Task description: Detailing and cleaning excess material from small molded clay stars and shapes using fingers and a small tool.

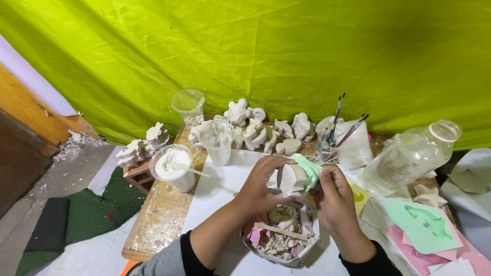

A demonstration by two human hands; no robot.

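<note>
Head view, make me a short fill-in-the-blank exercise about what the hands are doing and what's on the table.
1. Both hands, left hand and right hand, hold a white cast in a ____ mould.
2. Under the hands, the bowl holds plaster bits and a flat wooden ____.
3. The clear jar lies on its ____.
4. The backdrop is ____.

Missing words: green; stick; side; yellow-green

Backdrop: wrinkled lime-green cloth [286, 51] hanging behind the table [163, 214].
Table: worn wood.
Floor: grey, dusty, left of the table.
</note>
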